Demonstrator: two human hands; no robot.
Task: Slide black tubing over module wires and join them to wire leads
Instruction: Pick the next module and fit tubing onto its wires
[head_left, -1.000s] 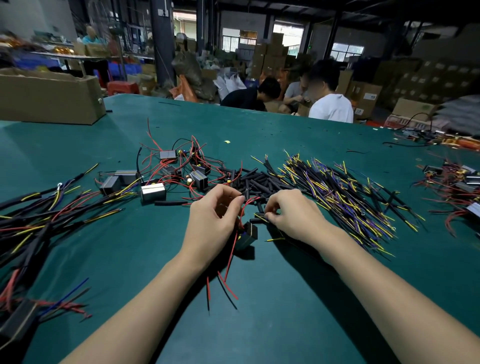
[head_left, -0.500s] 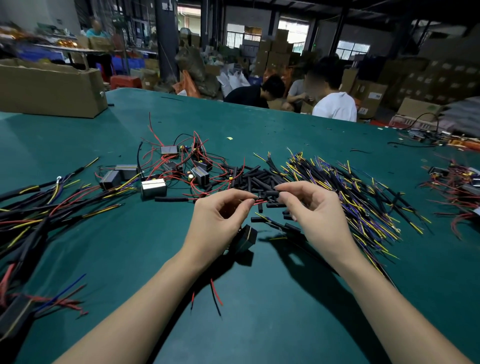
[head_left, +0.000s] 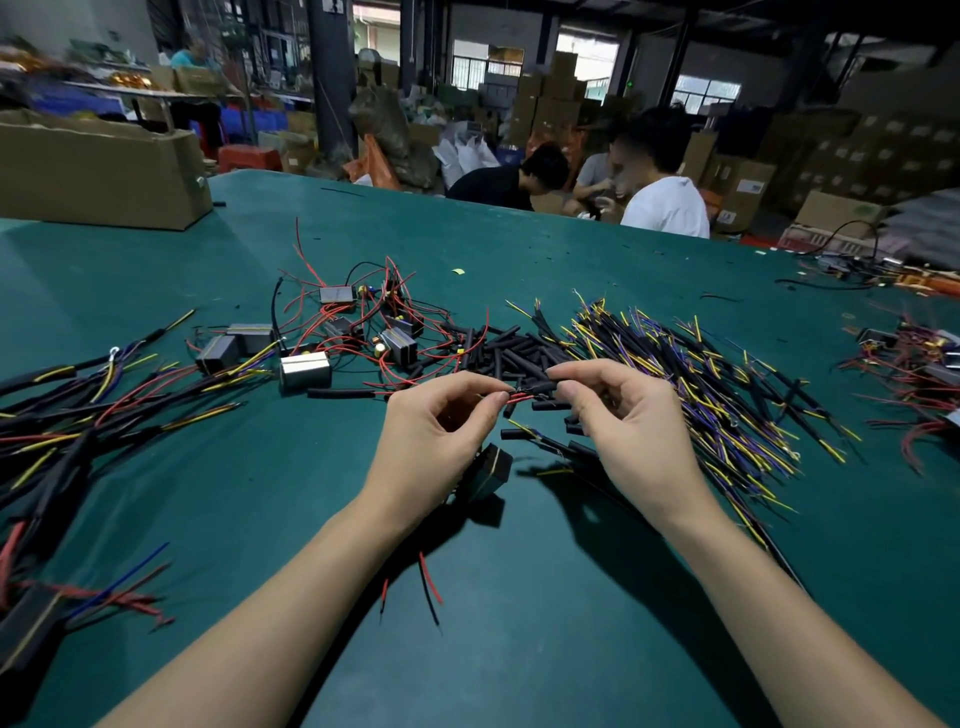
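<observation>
**Tubing meets the red wire above the green table**

While the green table (head_left: 545, 649) spreads wide beneath us, we see its heaps first: the sheaf of yellow and purple wire leads (head_left: 701, 374) to our right, the loose pile of black tubing pieces (head_left: 498, 353) at centre, and the spare modules (head_left: 306, 370) tangled in red wire to our left. Our left hand (head_left: 436, 441) has thumb and forefinger closed on a red module wire (head_left: 519, 398), while the module (head_left: 485, 470) itself hangs just under that hand, close above the table. Our right hand (head_left: 623, 421) pinches a short black tube (head_left: 540, 387) between curled fingertips, its end touching the tip of the red wire.
</observation>
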